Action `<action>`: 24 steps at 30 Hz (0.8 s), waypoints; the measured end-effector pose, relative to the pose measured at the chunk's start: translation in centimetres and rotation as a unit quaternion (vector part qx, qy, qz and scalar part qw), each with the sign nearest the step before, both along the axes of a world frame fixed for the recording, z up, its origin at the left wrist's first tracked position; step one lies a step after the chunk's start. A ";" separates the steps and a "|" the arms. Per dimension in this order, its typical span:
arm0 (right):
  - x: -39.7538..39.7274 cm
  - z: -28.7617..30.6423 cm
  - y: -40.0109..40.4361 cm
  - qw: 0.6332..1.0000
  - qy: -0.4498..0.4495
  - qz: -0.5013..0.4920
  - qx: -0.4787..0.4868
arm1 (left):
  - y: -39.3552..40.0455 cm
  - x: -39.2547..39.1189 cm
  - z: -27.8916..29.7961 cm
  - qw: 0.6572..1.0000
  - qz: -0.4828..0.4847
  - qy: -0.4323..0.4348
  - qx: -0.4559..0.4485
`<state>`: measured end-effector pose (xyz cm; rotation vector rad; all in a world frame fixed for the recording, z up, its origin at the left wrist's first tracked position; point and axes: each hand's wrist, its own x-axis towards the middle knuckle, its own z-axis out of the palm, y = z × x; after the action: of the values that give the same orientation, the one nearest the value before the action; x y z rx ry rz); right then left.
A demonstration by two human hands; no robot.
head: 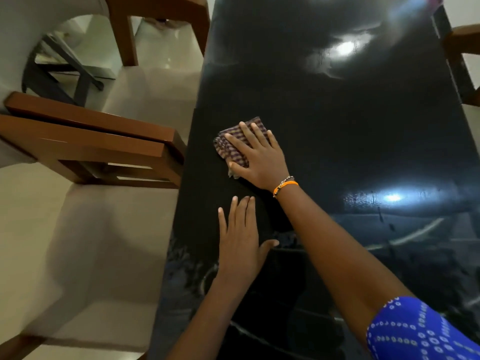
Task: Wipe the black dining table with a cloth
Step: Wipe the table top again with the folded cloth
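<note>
The glossy black dining table (350,131) runs from the near edge away to the far end. A folded checked cloth (230,145), purple and tan, lies on the table near its left edge. My right hand (259,157) is pressed flat on top of the cloth, fingers spread, an orange bracelet on the wrist. My left hand (240,237) rests flat on the bare tabletop just nearer to me, fingers together, holding nothing. Most of the cloth is hidden under my right palm.
A brown wooden chair (104,141) stands close to the table's left edge. Another wooden chair (158,19) is at the far left, and a third chair (462,55) sits along the right edge. Pale tiled floor (91,242) lies to the left.
</note>
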<state>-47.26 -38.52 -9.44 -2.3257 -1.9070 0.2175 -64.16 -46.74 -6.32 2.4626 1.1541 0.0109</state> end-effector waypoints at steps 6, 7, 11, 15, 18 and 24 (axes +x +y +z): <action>11.1 0.5 -9.1 0.991 0.003 -0.135 0.008 | -4.6 6.2 0.4 0.999 -0.041 -0.020 -0.001; 12.9 0.5 -10.6 0.987 0.003 -0.161 0.008 | -5.2 6.9 0.4 0.999 -0.044 -0.019 0.001; 20.3 0.2 -17.9 0.964 0.000 -0.264 0.020 | -8.1 9.6 0.1 0.999 -0.054 -0.002 0.006; 25.9 0.1 -23.6 0.944 0.002 -0.328 0.020 | -9.8 11.7 0.1 0.998 -0.064 0.015 0.011; 28.7 0.0 -26.7 0.932 0.003 -0.361 0.009 | -10.5 12.6 0.0 0.997 -0.067 0.038 0.017; 30.0 0.0 -29.6 0.904 0.006 -0.427 0.013 | -10.9 13.2 0.1 0.995 -0.057 0.077 0.020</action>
<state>-17.30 -68.08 -9.45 -2.8482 -0.7167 0.1032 -50.96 -57.65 -6.26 2.5992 1.0830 -0.1940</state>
